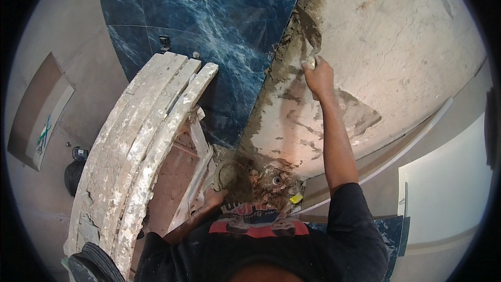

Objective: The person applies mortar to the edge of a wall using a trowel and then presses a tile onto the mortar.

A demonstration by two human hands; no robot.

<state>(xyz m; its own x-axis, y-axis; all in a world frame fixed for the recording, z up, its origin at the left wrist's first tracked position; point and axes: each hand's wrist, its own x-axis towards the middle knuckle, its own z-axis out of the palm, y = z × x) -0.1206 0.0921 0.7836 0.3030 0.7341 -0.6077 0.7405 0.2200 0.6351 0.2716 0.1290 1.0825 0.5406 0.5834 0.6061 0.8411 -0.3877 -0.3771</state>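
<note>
My right hand (319, 75) is closed round the handle of a trowel (310, 28). The trowel's dark blade lies against the strip of wet grey mortar (284, 65) along the edge of the blue marbled tiles (209, 15). Low on the left, my left hand (213, 198) is curled at the near rim of a round mortar pan (228, 173); its fingers show only in part. Smears of mortar mark the pale bare wall (407, 36) to the right of the strip.
A plank-topped wooden scaffold bench (141, 141), spattered white, stands close on my left. A black round object (94, 263) sits at its near end. Rubble, a pipe end (276, 180) and a yellow item (296, 198) lie below. A recessed niche (42, 109) is at far left.
</note>
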